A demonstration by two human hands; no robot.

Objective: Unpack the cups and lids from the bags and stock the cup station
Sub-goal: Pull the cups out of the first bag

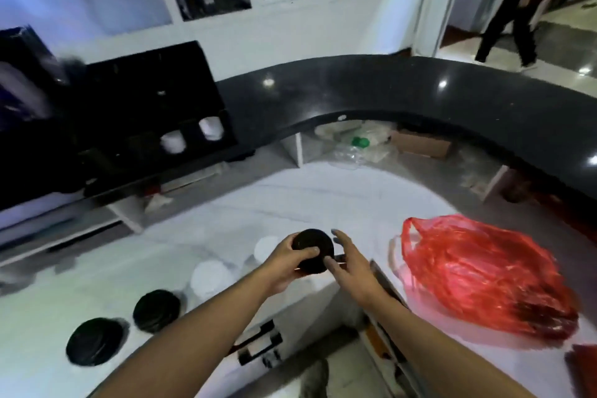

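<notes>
My left hand [286, 260] grips a stack of black lids [315, 247] above the white counter [323, 200], thumb curled over its top. My right hand [350, 263] is beside the stack with fingers spread, fingertips touching its right edge. Two more black lid stacks [156, 310] [95, 341] lie on the counter at the lower left. White lid stacks [210, 278] [268, 247] sit between them and my hands. A red plastic bag [484, 275] lies crumpled at the right. The black cup station [145, 100] stands at the far left, white cups [211, 128] [172, 142] showing in its slots.
A curved black bar counter [387, 90] runs behind, with a cardboard box [420, 144] and clear plastic wrapping [352, 149] underneath. A person [513, 10] walks at the top right. A dark red item [584, 368] sits at the right edge.
</notes>
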